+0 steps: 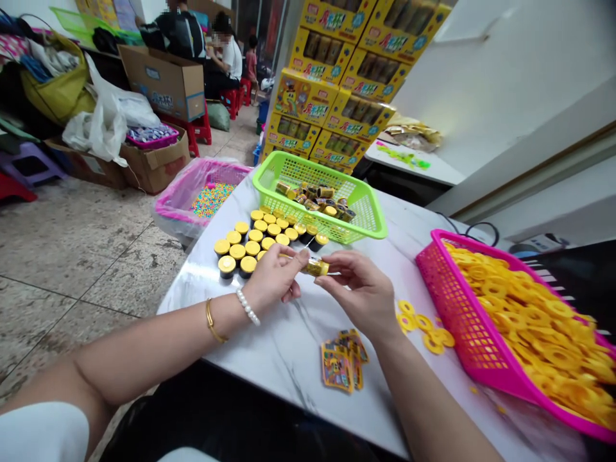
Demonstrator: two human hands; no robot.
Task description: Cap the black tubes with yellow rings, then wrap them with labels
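My left hand (275, 277) and my right hand (359, 289) meet over the white marble table (298, 346), both pinching one small yellow-wrapped container (316, 267) held on its side between them. Just beyond my left hand stand rows of small dark containers with yellow caps (260, 239), upright on the table. A green basket (356, 212) behind them holds more of these containers lying loose. A few yellow rings (423, 324) lie by my right wrist, and a small pile of printed stickers (342, 363) lies near the table's front edge.
A pink basket (447, 301) heaped with yellow rings fills the right side. A pink bin of coloured beads (212, 199) sits left of the table on the floor. Stacked yellow cartons (337, 83) stand behind. People sit at the back among cardboard boxes and bags.
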